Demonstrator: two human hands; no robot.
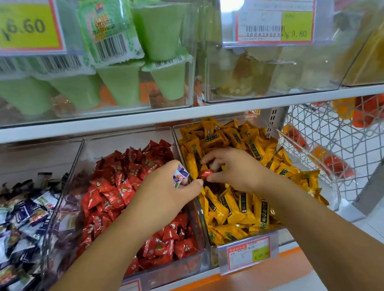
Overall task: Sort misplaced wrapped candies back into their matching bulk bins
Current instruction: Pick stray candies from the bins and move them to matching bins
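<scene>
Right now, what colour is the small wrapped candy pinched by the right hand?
Red: the small shiny wrapped candy, clearest in the head view.

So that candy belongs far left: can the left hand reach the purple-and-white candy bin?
Probably yes: the left hand, holding a white-and-purple wrapped candy, hovers over the clear red-candy bin, and the adjacent purple-and-white candy bin lies open.

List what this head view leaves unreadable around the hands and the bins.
All in the head view:
1. White-and-purple candy in the left hand: partly covered by fingers, print too small.
2. Red candy pinched by the right hand: fingers and glare hide its print.
3. Dark-wrapped candies, left bin: blurred, cut off by the left edge.
4. Contents of the bin behind the 9.80 label: blurred through the clear wall.
</scene>
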